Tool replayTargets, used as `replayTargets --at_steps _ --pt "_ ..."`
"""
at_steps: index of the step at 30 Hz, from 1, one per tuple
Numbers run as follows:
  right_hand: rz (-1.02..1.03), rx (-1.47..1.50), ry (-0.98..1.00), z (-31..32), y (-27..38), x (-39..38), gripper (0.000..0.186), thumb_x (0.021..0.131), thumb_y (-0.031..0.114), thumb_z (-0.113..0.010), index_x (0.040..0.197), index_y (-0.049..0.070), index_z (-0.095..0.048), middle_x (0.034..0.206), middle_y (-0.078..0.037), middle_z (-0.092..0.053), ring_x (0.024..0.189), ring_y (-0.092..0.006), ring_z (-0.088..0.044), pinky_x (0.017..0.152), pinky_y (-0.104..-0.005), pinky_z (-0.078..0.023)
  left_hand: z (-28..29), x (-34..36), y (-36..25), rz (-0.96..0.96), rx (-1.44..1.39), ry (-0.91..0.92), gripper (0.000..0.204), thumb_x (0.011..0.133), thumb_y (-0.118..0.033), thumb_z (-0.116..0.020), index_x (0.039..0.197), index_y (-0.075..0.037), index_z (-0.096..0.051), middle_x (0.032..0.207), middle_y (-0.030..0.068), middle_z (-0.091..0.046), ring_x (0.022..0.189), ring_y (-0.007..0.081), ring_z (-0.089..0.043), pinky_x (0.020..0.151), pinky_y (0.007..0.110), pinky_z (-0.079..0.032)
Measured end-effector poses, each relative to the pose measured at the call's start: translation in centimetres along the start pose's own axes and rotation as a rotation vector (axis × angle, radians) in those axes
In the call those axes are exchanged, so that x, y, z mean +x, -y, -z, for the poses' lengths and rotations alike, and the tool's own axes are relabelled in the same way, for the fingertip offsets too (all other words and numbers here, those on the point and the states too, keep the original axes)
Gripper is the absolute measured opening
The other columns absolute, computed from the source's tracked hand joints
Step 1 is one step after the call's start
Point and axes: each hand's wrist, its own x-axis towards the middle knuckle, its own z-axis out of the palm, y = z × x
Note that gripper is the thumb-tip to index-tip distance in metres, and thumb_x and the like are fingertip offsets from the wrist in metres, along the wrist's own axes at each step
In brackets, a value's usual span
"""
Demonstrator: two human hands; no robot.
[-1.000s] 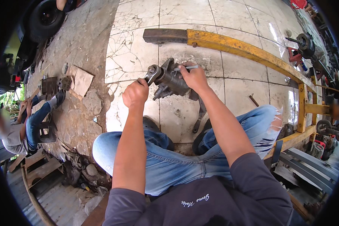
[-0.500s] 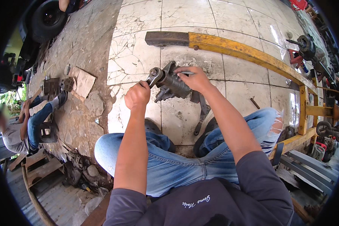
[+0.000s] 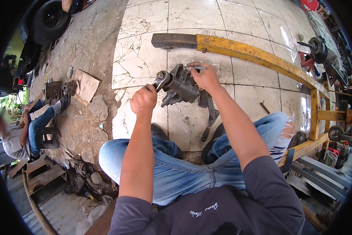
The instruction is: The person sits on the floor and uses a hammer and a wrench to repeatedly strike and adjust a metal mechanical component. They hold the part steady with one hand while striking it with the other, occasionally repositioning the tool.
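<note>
A greasy grey metal housing (image 3: 187, 92), like a steering gearbox, rests on the tiles between my feet. From its left end juts a short steel lever arm (image 3: 160, 81), fixed by a nut on the shaft. My left hand (image 3: 143, 99) is closed in a fist around the near end of this arm. Over the far side of the housing, my right hand (image 3: 205, 76) pinches a slim grey stick-like tool (image 3: 199, 68). The tip of that tool is hidden by my fingers, so contact with the housing cannot be made out.
A dark bar with a ring end (image 3: 210, 119) lies by my right shoe. Beyond the housing stretches a yellow steel frame (image 3: 254, 53), continuing down the right side. A short rod (image 3: 264, 107) lies on the tiles. At left, another person (image 3: 21, 135) sits near flattened cardboard (image 3: 86, 87).
My right hand has shifted slightly away from me and to the right, with the slim tool. My left hand keeps its hold on the lever arm.
</note>
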Motion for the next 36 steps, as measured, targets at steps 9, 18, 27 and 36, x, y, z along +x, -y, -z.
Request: replayTargets --at_steps 9,18,27,36 --pt "-0.017 0.074 0.003 -0.3 0.2 -0.3 0.014 0.091 0.016 -0.063 0.097 0.010 -0.074 0.071 -0.010 -0.070 0.058 -0.0174 -0.066 0.057 -0.0326 -0.051 -0.1 0.1 0.2 0.005 0.005 0.002 0.056 0.095 -0.041 -0.034 0.086 -0.006 -0.076 0.090 0.0201 -0.072 0.087 0.0362 -0.070 0.081 0.043 -0.054" --pt "-0.302 0.571 -0.138 -3.1 0.2 -1.9 0.020 0.092 0.017 -0.062 0.100 0.000 -0.070 0.073 -0.008 -0.068 0.066 -0.0131 -0.068 0.054 -0.0264 -0.046 -0.1 0.0 -0.1 0.007 0.015 0.017 0.055 0.095 -0.041 -0.034 0.088 -0.006 -0.076 0.089 0.0198 -0.072 0.087 0.0366 -0.069 0.081 0.043 -0.053" --pt "-0.195 0.307 -0.096 -2.0 1.5 -1.0 0.022 0.086 0.022 -0.062 0.094 0.004 -0.072 0.074 -0.010 -0.072 0.074 -0.0214 -0.071 0.067 -0.0348 -0.053 -0.1 0.0 0.1 0.006 0.012 0.009 0.056 0.095 -0.042 -0.033 0.088 -0.007 -0.076 0.090 0.0194 -0.072 0.087 0.0358 -0.069 0.081 0.043 -0.053" --pt "-0.013 0.022 -0.092 -1.7 -0.4 -0.5 0.018 0.086 0.021 -0.063 0.095 0.010 -0.074 0.074 -0.014 -0.071 0.065 -0.0312 -0.068 0.070 -0.0350 -0.053 0.1 0.1 -0.1 0.003 0.017 0.014 0.056 0.096 -0.042 -0.033 0.088 -0.006 -0.076 0.090 0.0192 -0.072 0.088 0.0364 -0.069 0.082 0.043 -0.053"
